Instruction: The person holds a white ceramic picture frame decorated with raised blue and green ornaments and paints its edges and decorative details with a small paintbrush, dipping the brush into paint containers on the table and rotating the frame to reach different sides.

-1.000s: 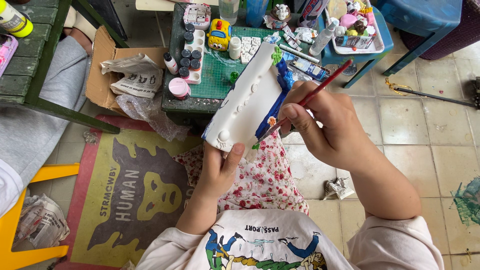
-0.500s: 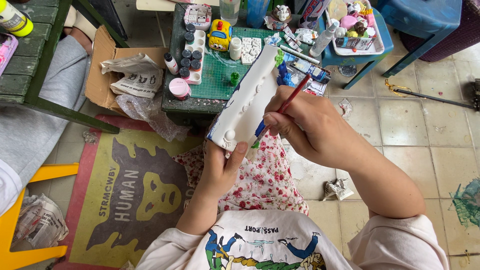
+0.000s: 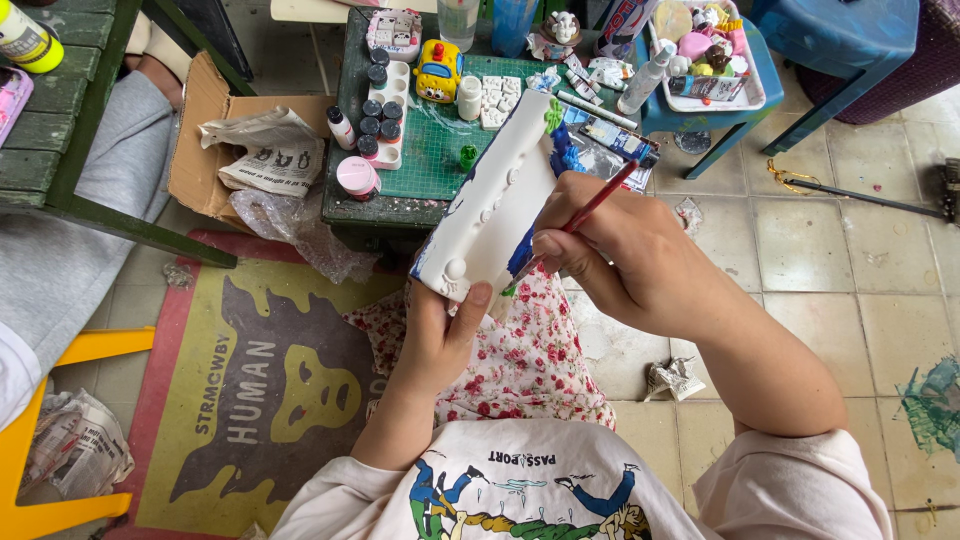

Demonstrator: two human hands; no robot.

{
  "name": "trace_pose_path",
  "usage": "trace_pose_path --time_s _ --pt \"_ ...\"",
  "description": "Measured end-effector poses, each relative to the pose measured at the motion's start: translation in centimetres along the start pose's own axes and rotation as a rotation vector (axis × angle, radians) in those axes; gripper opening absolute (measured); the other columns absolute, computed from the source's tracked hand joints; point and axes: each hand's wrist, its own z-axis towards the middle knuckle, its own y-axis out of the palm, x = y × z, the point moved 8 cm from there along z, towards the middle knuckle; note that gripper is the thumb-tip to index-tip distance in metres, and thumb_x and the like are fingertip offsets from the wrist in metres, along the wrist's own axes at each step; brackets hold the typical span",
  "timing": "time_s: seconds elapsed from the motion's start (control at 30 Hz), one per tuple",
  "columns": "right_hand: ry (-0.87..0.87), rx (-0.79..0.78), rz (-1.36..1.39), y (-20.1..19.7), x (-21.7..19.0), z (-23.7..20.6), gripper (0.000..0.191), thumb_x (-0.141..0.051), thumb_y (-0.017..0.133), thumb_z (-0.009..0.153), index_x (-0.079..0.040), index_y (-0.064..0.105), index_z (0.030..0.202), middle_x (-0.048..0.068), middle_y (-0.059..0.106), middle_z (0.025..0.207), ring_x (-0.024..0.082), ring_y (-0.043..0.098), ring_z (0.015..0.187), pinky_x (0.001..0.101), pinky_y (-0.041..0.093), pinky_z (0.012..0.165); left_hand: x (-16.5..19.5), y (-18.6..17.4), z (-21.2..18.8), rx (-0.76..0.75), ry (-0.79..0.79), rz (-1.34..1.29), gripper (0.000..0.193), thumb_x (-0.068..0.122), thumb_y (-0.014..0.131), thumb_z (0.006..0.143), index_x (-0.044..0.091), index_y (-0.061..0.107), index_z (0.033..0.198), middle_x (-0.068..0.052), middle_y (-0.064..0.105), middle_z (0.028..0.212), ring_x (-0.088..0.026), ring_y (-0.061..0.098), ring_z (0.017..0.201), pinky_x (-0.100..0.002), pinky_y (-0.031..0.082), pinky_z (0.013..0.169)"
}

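My left hand (image 3: 440, 335) grips the near end of a long white plaster piece (image 3: 495, 205) with raised bumps and blue paint along its right edge. It slants up and away over my lap. My right hand (image 3: 625, 255) pinches a red-handled paintbrush (image 3: 590, 208), whose tip touches the piece's blue right side. A floral skirt (image 3: 520, 350) lies under both hands.
A low green table (image 3: 435, 150) ahead holds small paint bottles, a pink jar (image 3: 357, 177), a yellow toy and white moulds. A blue stool (image 3: 715, 105) carries a tray of figures. A cardboard box (image 3: 215, 140) with newspaper sits left; another person's grey-clad leg (image 3: 70, 240) is far left.
The plaster piece and both hands have shifted slightly to the right and lower. The brush has tilted lower, its tip moving down the blue edge.
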Motion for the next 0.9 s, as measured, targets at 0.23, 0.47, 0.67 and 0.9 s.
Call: trace_pose_path --time_s 0.23,0.47,0.67,0.9 --pt "-0.147 0.01 -0.041 0.1 -0.8 0.0 0.006 -0.004 0.064 0.102 0.0 0.059 0.101 0.01 0.065 0.093 0.029 0.064 0.085 0.0403 0.049 0.073 -0.3 0.1 -0.1 0.014 -0.017 -0.046 0.053 0.03 0.057 0.111 -0.003 0.038 0.148 -0.016 0.052 0.14 -0.02 0.058 0.125 -0.035 0.05 0.105" --pt "-0.192 -0.023 0.015 0.3 -1.3 -0.1 0.006 -0.002 0.065 0.101 0.0 0.06 0.103 0.011 0.065 0.095 0.031 0.063 0.089 0.0407 0.05 0.075 -0.8 0.0 -0.2 0.025 -0.037 -0.095 0.054 0.029 0.058 0.111 -0.003 0.037 0.149 -0.015 0.054 0.139 -0.018 0.058 0.123 -0.033 0.051 0.104" --pt "-0.192 -0.022 0.026 0.2 -1.2 -0.3 0.007 -0.001 0.067 0.099 0.0 0.061 0.102 0.01 0.065 0.095 0.03 0.062 0.087 0.0403 0.05 0.073 -1.2 -0.2 -0.3 0.042 -0.051 -0.116 0.055 0.029 0.059 0.11 -0.003 0.036 0.149 -0.014 0.057 0.136 -0.016 0.059 0.12 -0.031 0.051 0.102" --pt "-0.182 -0.008 0.024 0.1 -0.9 -0.7 0.007 -0.001 0.067 0.099 0.0 0.06 0.101 0.01 0.065 0.092 0.029 0.062 0.086 0.0399 0.05 0.072 -1.5 -0.3 -0.4 0.055 -0.079 -0.14 0.058 0.03 0.058 0.11 -0.003 0.034 0.152 -0.014 0.057 0.138 -0.017 0.059 0.122 -0.031 0.05 0.103"
